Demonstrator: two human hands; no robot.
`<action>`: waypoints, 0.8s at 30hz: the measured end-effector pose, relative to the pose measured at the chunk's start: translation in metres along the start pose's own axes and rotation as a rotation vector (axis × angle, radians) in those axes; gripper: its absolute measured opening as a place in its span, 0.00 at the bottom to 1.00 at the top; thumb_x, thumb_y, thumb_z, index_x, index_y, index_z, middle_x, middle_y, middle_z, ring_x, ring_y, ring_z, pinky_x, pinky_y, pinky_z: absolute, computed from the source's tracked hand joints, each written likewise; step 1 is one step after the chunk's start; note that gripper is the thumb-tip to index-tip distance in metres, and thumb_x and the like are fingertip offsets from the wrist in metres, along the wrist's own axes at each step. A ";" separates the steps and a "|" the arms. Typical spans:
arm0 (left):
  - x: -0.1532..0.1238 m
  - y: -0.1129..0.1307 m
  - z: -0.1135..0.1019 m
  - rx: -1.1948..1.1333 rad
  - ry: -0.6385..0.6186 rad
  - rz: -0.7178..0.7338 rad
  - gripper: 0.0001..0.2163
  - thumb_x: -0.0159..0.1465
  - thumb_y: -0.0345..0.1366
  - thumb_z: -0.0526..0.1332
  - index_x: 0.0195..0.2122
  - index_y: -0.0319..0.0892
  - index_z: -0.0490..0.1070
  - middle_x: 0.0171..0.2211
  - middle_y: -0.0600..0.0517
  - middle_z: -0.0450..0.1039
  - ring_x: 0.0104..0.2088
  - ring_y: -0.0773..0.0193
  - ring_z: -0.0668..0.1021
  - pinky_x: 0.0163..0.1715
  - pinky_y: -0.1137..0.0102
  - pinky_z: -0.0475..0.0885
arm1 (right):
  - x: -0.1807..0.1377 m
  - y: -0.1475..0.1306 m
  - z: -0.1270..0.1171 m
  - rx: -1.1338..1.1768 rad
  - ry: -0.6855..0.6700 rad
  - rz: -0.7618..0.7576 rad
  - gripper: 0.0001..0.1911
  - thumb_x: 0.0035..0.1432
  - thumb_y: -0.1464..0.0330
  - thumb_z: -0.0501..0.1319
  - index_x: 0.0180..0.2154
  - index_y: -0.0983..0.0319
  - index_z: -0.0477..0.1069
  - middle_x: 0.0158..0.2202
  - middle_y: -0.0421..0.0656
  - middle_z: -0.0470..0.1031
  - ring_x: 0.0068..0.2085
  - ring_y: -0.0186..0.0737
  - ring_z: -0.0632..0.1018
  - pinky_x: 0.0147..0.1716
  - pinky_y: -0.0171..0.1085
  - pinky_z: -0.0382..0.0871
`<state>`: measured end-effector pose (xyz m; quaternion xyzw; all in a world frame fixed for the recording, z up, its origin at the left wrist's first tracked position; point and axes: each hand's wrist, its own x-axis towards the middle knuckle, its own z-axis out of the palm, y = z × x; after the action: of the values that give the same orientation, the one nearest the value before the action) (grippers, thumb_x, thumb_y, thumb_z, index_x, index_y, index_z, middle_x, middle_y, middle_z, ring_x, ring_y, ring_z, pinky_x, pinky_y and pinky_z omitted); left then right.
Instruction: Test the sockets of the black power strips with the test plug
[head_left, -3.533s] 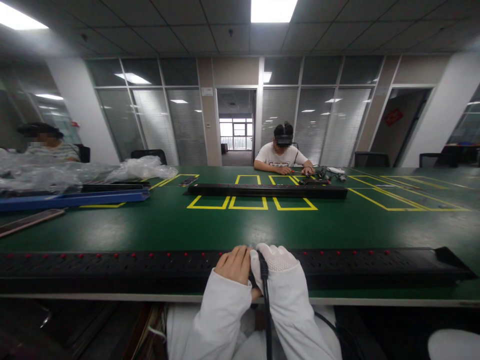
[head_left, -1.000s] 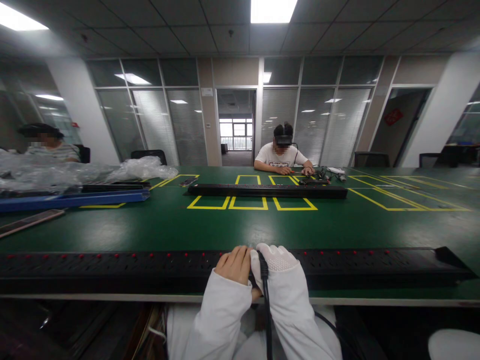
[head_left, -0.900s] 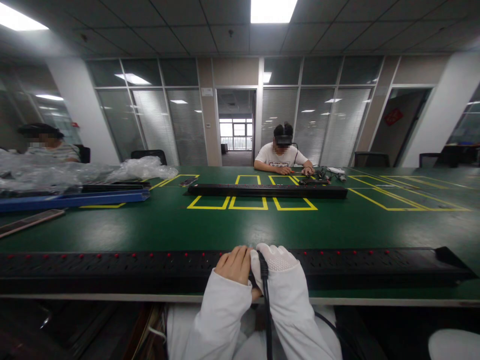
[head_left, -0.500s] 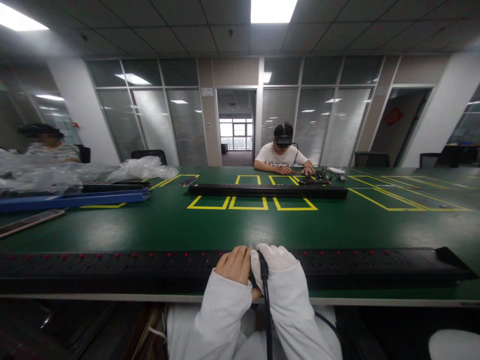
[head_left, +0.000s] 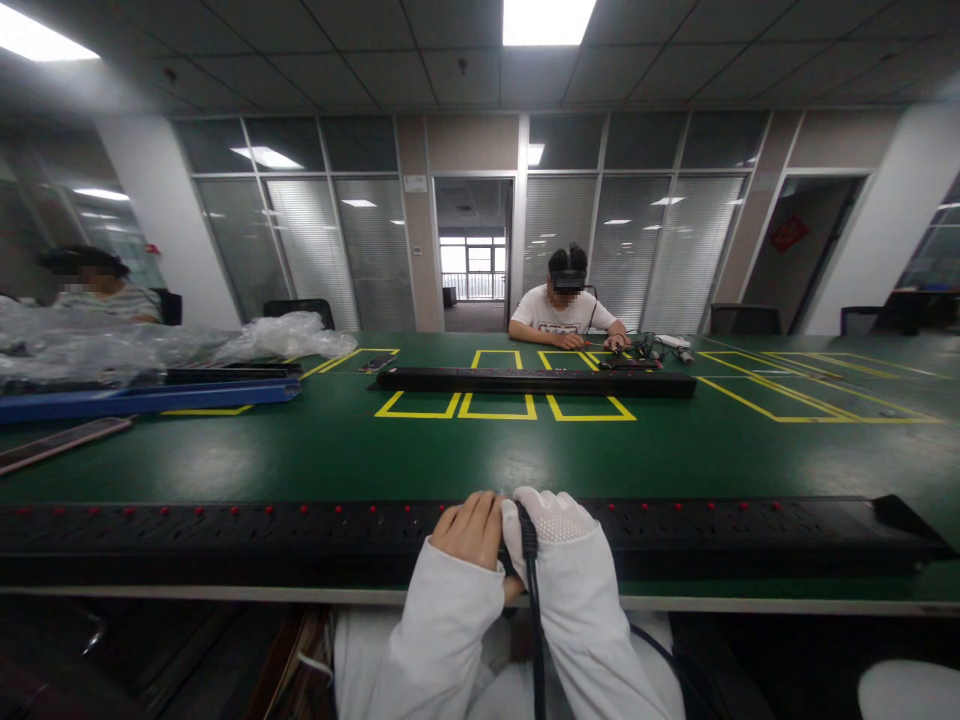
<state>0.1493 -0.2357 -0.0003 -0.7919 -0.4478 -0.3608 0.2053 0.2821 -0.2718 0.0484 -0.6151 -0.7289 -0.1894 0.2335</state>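
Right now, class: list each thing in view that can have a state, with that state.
left hand, bare, curled on the near power strip
right hand, gloved, gripping the black cable
near power strip, flat along the table edge
far power strip, flat across yellow boxes
doorway, open
ceiling light, on
plastic wrap, crumpled

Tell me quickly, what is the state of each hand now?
Left hand: curled on the power strip; grip cannot be told.
Right hand: closed on black cable.

Bright ceiling panels point(head_left: 547, 20) light it; edges bend, corners dim.
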 end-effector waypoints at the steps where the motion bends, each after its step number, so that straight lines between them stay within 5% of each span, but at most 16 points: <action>1: 0.000 0.000 0.000 0.000 -0.002 0.003 0.28 0.45 0.39 0.54 0.49 0.36 0.68 0.49 0.42 0.72 0.48 0.51 0.73 0.43 0.62 0.64 | 0.000 0.000 0.000 0.000 0.001 0.001 0.18 0.60 0.58 0.52 0.46 0.63 0.67 0.43 0.44 0.70 0.41 0.32 0.72 0.42 0.39 0.68; 24: 0.001 0.000 0.001 0.011 0.022 0.014 0.29 0.45 0.41 0.53 0.48 0.35 0.69 0.48 0.43 0.73 0.48 0.52 0.73 0.43 0.62 0.64 | 0.003 -0.004 0.000 0.000 -0.017 0.030 0.20 0.60 0.56 0.51 0.45 0.63 0.68 0.43 0.45 0.71 0.41 0.32 0.72 0.43 0.39 0.67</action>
<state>0.1494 -0.2348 -0.0004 -0.7897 -0.4420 -0.3658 0.2171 0.2782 -0.2700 0.0496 -0.6276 -0.7216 -0.1803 0.2301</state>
